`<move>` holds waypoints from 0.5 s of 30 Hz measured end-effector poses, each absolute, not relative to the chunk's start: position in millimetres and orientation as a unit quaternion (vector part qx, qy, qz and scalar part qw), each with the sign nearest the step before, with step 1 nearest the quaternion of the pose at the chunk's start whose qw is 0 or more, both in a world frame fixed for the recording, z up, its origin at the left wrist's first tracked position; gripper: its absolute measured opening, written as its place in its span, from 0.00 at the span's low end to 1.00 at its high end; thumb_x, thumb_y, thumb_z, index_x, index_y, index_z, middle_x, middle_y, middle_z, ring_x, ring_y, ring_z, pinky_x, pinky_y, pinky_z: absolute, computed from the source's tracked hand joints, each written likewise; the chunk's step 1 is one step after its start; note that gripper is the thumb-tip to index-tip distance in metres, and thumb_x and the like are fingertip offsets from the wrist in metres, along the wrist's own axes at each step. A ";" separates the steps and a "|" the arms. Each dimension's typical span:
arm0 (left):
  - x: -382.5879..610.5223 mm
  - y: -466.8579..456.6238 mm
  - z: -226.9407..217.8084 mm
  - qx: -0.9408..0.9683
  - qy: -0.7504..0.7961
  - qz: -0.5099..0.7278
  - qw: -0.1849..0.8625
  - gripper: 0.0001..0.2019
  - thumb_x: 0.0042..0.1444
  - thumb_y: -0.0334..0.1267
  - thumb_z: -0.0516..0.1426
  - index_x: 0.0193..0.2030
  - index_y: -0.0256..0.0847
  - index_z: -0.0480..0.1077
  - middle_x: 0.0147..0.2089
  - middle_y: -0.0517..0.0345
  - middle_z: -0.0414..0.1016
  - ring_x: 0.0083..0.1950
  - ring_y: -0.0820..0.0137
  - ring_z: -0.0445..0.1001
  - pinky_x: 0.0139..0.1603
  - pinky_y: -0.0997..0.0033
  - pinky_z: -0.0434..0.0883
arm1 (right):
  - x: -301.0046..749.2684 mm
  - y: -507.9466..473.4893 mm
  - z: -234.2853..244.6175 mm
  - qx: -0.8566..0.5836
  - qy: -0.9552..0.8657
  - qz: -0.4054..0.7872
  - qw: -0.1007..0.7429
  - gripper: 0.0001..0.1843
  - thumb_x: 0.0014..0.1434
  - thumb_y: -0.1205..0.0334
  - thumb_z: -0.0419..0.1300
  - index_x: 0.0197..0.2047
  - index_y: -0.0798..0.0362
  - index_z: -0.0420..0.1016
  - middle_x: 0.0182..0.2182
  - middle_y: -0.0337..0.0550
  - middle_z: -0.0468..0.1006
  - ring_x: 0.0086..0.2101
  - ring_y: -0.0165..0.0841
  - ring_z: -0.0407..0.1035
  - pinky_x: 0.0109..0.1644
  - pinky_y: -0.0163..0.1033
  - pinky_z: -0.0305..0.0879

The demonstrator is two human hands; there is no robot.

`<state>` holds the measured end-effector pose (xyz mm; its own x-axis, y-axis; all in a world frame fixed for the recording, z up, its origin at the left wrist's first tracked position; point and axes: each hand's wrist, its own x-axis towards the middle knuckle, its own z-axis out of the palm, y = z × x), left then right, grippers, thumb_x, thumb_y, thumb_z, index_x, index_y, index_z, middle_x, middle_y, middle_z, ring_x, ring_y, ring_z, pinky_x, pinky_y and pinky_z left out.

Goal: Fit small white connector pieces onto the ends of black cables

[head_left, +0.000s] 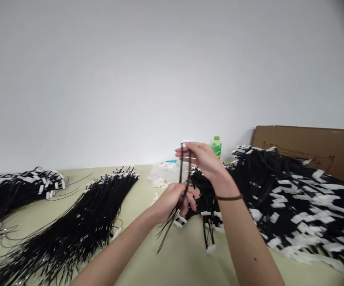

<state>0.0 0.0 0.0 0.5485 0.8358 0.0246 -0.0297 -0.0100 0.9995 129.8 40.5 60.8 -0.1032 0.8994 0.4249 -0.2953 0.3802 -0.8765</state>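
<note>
In the middle of the view I hold a bunch of thin black wires (pixel 181 169) upright. My right hand (pixel 204 159) pinches its top end, where a small white piece shows at the fingertips, partly hidden and blurred. Lower down, my left hand (pixel 172 198) is closed round the same wires, and their loose ends hang below it towards the table. Just behind my hands lies a small heap of black wires with white connectors (pixel 211 249). A clear plastic bag (pixel 162 174) holding small white pieces sits beyond my left hand.
A large pile of black wires with white connectors (pixel 303 218) covers the right side, before a cardboard box (pixel 297 143). Two wire bundles lie on the left, one near (pixel 91 214) and one farther out (pixel 7 190). A green-capped bottle (pixel 216 147) stands against the wall.
</note>
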 end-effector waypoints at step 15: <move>-44.9 21.4 10.6 0.833 0.251 -0.063 0.489 0.20 0.34 0.33 0.65 0.39 0.45 0.76 0.35 0.55 0.79 0.35 0.61 0.76 0.35 0.64 0.72 | 152.4 59.9 66.4 -0.131 -0.245 0.654 0.704 0.11 0.59 0.71 0.50 0.25 0.55 0.61 0.22 0.36 0.70 0.24 0.19 0.67 0.34 0.20 0.69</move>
